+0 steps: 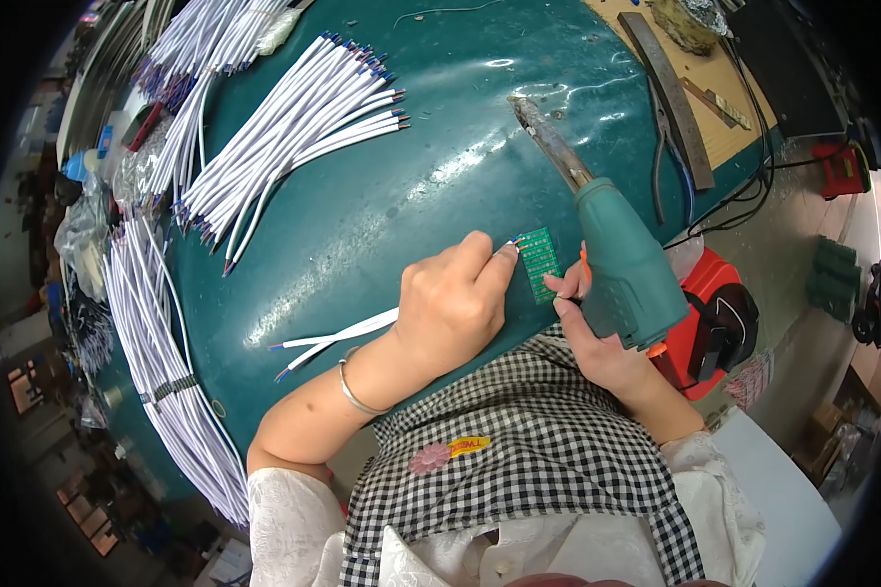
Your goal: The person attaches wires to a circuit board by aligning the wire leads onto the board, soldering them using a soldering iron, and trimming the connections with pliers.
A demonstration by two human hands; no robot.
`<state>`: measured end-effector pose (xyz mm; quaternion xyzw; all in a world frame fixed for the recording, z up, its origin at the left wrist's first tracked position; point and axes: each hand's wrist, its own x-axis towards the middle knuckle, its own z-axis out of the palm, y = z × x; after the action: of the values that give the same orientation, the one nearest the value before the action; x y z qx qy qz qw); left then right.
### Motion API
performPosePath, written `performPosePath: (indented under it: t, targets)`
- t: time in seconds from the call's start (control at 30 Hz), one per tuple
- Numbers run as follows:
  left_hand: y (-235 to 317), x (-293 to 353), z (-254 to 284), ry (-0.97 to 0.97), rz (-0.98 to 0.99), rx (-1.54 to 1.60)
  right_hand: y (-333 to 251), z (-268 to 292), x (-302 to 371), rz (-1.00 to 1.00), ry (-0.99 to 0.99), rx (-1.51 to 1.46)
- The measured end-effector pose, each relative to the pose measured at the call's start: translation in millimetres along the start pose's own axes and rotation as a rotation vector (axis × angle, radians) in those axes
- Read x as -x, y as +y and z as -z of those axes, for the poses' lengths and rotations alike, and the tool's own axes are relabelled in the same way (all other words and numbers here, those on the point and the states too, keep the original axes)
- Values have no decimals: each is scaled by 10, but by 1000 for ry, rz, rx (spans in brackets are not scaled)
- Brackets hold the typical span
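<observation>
My left hand (455,298) is closed in a pinch on the end of a white cable (367,324), its thin coloured wires at the upper left corner of a small green circuit board (539,264). Two white cable tails come out from under that hand to the left. At the board's lower right edge, my right hand (597,342) has finger and thumb pinched on the board. Above this hand is a green heat gun (631,254), its metal nozzle pointing to the far left, away from the board. The gun's body hides part of the right hand, and what supports it cannot be seen.
Bundles of white cables (289,137) lie at the far left, and a tied bundle (171,382) at the left edge. Pliers (659,161) and a metal bar (666,98) lie at the far right. A red and black case (719,318) stands beyond the table's right edge.
</observation>
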<state>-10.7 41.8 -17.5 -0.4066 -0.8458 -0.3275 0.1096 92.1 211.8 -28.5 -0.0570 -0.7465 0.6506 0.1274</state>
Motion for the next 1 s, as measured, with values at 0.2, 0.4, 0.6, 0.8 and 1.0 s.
performPosePath:
  t: [0.2, 0.4, 0.6, 0.8, 1.0]
  targets:
    - [-8, -8, 1, -50, -2, 41, -41, 162, 9, -27, -176, -8]
    - [0, -3, 9, -41, -24, 10, -231, 757, 335, -182, -128, -163]
    - [19, -9, 24, -45, -57, -23, -181, 1214, 597, -127, -247, -144]
    - [21, -17, 15, -48, -78, -39, -127, 1274, 689, -171, -270, -68]
    - [20, -12, 46, -88, -96, -55, -71, 1307, 640, -90, -366, 36]
